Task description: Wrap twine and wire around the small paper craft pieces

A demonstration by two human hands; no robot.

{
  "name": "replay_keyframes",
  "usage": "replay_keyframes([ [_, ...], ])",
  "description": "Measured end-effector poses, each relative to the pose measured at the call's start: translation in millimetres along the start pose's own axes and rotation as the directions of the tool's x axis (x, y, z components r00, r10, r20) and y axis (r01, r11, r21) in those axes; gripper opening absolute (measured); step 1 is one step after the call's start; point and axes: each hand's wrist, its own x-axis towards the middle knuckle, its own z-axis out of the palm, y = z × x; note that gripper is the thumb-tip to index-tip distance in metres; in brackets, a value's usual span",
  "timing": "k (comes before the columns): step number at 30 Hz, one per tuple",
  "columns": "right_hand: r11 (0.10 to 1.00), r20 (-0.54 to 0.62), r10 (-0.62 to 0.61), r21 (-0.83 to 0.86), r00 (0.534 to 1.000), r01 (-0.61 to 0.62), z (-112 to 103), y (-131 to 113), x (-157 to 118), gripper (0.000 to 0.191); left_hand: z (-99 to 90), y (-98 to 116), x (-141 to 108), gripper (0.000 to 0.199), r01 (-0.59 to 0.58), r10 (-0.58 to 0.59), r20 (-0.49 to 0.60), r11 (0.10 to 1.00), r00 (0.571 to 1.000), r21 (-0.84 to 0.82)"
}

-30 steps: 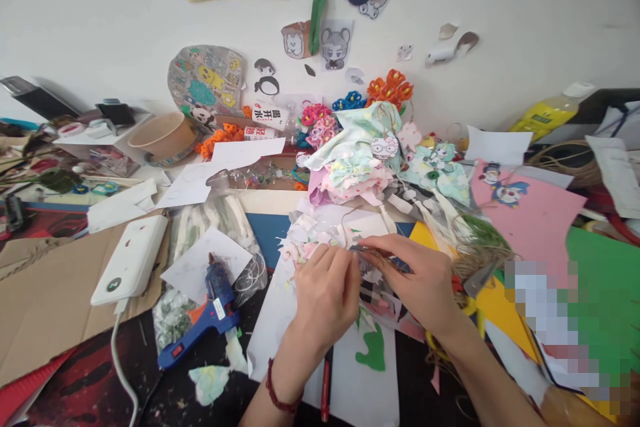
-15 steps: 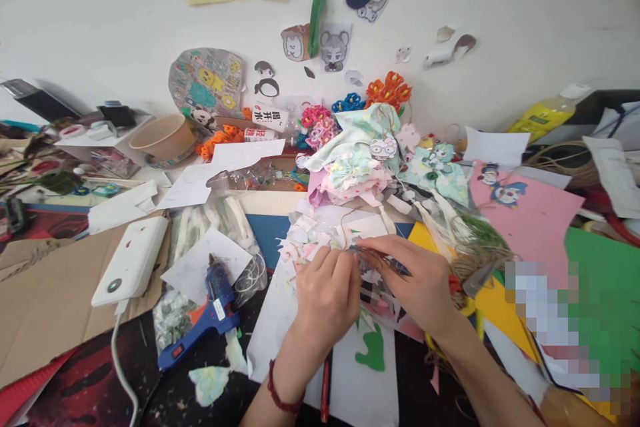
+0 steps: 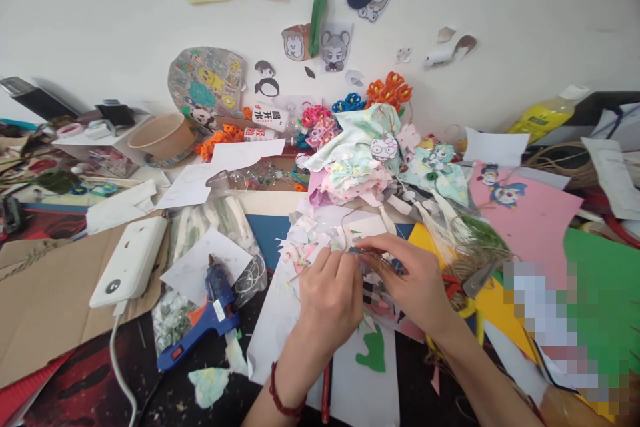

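Close together over the middle of the desk are my two hands. My left hand (image 3: 331, 297), with a red cord on its wrist, is closed, knuckles up; its fingertips and whatever they pinch are hidden. My right hand (image 3: 413, 280) pinches thin brown twine (image 3: 383, 261) between thumb and fingers, close beside the left fingertips. Under them lie scraps of patterned fabric and paper (image 3: 300, 250) on a white sheet (image 3: 275, 320). A green cut-out (image 3: 373, 349) and a red pen (image 3: 326, 390) are just below the hands.
On the left are a blue glue gun (image 3: 215, 310), a white power bank (image 3: 131, 260) with a cable, and cardboard (image 3: 60, 287). Fabric pouches (image 3: 355, 167) and orange flowers (image 3: 390, 90) stand behind. Scissors (image 3: 477, 279), pink paper (image 3: 530, 213) and green paper (image 3: 600, 280) are right.
My left hand has shifted slightly to the right. The right hand stays nearly in place, its fingers a little closer around the twine.
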Motion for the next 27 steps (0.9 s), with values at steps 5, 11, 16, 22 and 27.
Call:
replay_keyframes([
  [5, 1.000, -0.009, -0.007, 0.011, 1.000, 0.007, 2, 0, 0, 0.015, 2.7, 1, 1, 0.029, -0.082, 0.085, -0.015, 0.984, 0.996, 0.156],
  [11, 0.999, -0.025, -0.023, 0.028, 0.999, 0.023, 4, 0, 0, 0.016, 2.5, 3, 1, 0.029, -0.050, 0.051, -0.003, 0.990, 0.999, 0.133],
  [16, 0.999, -0.021, 0.017, 0.044, 1.000, -0.017, -1, -2, 1, 0.013, -0.9, 3, 2, 0.028, 0.086, -0.086, 0.039, 0.996, 0.996, -0.005],
  [22, 0.991, -0.037, 0.088, 0.103, 0.995, -0.083, -6, -6, 1, 0.011, -5.3, 2, 4, 0.014, 0.139, -0.144, -0.011, 0.971, 0.990, -0.195],
  [27, 0.934, -0.048, 0.271, 0.252, 0.961, -0.251, 2, -2, -1, 0.022, -3.4, 3, 4, 0.018, 0.078, -0.096, -0.059, 0.964, 0.994, -0.254],
])
